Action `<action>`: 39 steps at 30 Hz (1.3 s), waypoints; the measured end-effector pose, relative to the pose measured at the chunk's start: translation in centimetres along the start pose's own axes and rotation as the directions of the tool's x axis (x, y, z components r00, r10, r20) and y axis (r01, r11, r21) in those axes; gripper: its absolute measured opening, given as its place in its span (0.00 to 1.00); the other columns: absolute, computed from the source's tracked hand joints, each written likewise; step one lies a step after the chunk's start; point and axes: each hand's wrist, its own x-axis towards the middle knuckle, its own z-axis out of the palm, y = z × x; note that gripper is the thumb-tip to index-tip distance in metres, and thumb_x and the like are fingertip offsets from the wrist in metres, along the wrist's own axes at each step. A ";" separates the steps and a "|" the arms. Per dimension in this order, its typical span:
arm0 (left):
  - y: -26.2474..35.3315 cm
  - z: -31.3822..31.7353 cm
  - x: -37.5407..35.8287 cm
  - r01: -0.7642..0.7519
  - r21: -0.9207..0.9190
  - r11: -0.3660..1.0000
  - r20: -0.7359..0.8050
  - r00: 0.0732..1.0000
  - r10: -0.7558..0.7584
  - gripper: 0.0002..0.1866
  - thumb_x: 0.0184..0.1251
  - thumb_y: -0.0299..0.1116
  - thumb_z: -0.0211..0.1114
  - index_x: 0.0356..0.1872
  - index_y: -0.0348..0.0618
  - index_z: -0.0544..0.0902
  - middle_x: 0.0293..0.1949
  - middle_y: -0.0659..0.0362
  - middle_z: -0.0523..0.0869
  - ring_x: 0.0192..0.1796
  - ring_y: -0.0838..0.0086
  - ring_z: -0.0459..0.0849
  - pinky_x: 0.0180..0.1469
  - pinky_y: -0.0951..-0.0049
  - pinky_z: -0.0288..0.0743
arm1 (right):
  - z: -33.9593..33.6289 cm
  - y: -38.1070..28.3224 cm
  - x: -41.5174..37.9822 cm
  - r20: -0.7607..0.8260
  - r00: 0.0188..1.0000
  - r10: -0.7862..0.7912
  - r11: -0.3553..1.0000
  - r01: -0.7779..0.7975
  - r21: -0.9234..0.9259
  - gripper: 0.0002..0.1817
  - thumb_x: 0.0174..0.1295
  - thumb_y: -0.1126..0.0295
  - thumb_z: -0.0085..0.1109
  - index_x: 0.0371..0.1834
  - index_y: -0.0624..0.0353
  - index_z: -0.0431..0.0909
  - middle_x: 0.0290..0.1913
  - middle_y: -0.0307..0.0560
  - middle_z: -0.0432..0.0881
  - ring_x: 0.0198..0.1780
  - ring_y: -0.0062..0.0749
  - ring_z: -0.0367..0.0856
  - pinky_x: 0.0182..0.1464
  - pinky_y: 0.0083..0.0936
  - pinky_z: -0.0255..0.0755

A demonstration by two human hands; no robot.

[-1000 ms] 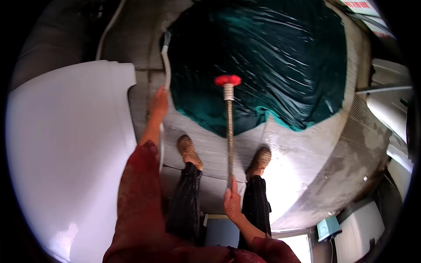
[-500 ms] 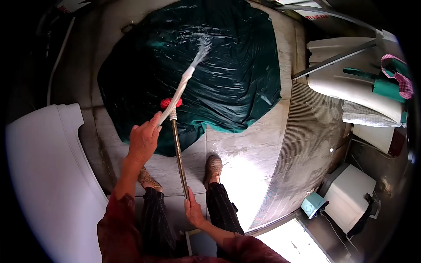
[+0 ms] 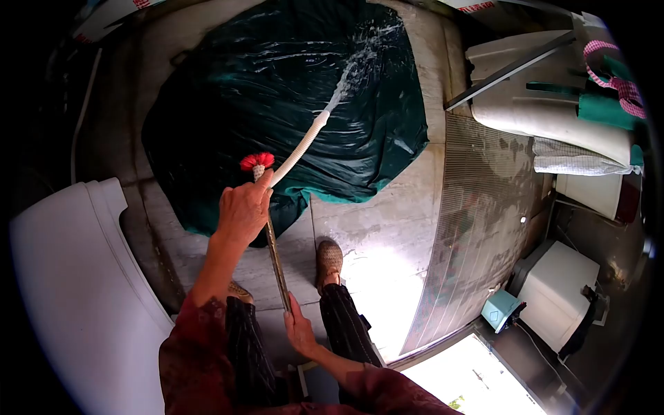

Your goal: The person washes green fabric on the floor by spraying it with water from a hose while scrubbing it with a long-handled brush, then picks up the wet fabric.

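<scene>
My left hand (image 3: 244,211) is closed round the lower end of a white corrugated hose (image 3: 302,149), right beside the brush pole. Water (image 3: 348,77) pours from the hose mouth onto a dark green sheet (image 3: 297,90) spread in wet folds over the floor. In my right hand (image 3: 301,330) is the lower part of a long-handled brush (image 3: 276,259). Its red bristles (image 3: 257,162) point away from me over the near part of the sheet. My left hand partly hides the pole below the brush head.
Pale floor tiles (image 3: 373,221) surround the sheet, with a ribbed mat (image 3: 477,207) along the right. A large white panel (image 3: 83,290) stands at left. To the right are a white bin (image 3: 559,294), a small light-blue container (image 3: 501,310) and a metal bar (image 3: 512,71).
The hose has swung to the right, and its water lands farther right on the sheet. My left hand has moved right, over the brush pole. The red brush head shows more fully, left of the hose.
</scene>
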 end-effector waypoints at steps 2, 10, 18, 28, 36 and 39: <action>-1.1 0.2 -1.1 0.016 0.023 1.000 0.011 1.000 -0.016 0.18 0.60 0.31 0.59 0.53 0.44 0.75 0.22 0.52 0.81 0.25 0.59 0.81 0.30 0.60 0.70 | 0.0 0.0 -0.1 -0.010 0.999 -0.044 0.999 0.044 -0.001 0.28 0.68 0.65 0.39 0.71 0.51 0.47 0.17 0.47 0.67 0.20 0.32 0.70 0.26 0.32 0.64; -1.4 2.5 -3.9 -0.029 -0.030 0.999 0.101 0.994 0.032 0.19 0.60 0.29 0.59 0.54 0.47 0.74 0.23 0.54 0.81 0.27 0.61 0.80 0.31 0.60 0.69 | 0.5 0.9 0.0 -0.010 0.999 -0.052 0.998 0.052 -0.043 0.28 0.68 0.66 0.39 0.71 0.52 0.48 0.17 0.48 0.67 0.20 0.31 0.69 0.25 0.32 0.64; 3.1 4.2 -1.7 -0.035 -0.041 0.999 0.049 0.998 0.037 0.19 0.62 0.31 0.59 0.55 0.47 0.73 0.22 0.54 0.80 0.25 0.61 0.79 0.29 0.62 0.68 | 0.3 0.4 -0.1 0.050 0.999 0.022 1.000 -0.022 -0.010 0.28 0.69 0.65 0.39 0.71 0.53 0.47 0.18 0.47 0.66 0.21 0.29 0.68 0.27 0.31 0.64; 1.3 4.6 -1.2 0.162 -0.019 0.987 -0.028 0.986 -0.162 0.17 0.64 0.32 0.55 0.53 0.42 0.74 0.29 0.49 0.84 0.32 0.57 0.84 0.32 0.57 0.74 | 0.5 0.5 -0.1 -0.008 1.000 -0.004 1.000 0.004 -0.003 0.28 0.69 0.64 0.39 0.71 0.52 0.47 0.18 0.47 0.66 0.20 0.31 0.68 0.27 0.31 0.64; -0.1 5.7 -3.5 0.225 -0.014 0.974 0.063 0.973 -0.224 0.17 0.65 0.31 0.55 0.55 0.41 0.72 0.30 0.49 0.83 0.33 0.55 0.83 0.34 0.58 0.76 | 0.3 0.3 -0.2 -0.008 1.000 -0.010 0.999 0.010 0.042 0.28 0.68 0.64 0.39 0.71 0.50 0.47 0.18 0.49 0.67 0.20 0.33 0.68 0.27 0.34 0.64; -1.9 5.2 -4.6 0.243 -0.080 0.967 -0.106 0.962 -0.251 0.18 0.64 0.31 0.55 0.56 0.44 0.72 0.30 0.48 0.83 0.32 0.54 0.83 0.34 0.58 0.76 | 0.6 0.7 -0.3 -0.007 1.000 0.018 1.000 -0.017 0.019 0.28 0.68 0.64 0.40 0.71 0.49 0.48 0.18 0.51 0.68 0.20 0.37 0.71 0.27 0.35 0.65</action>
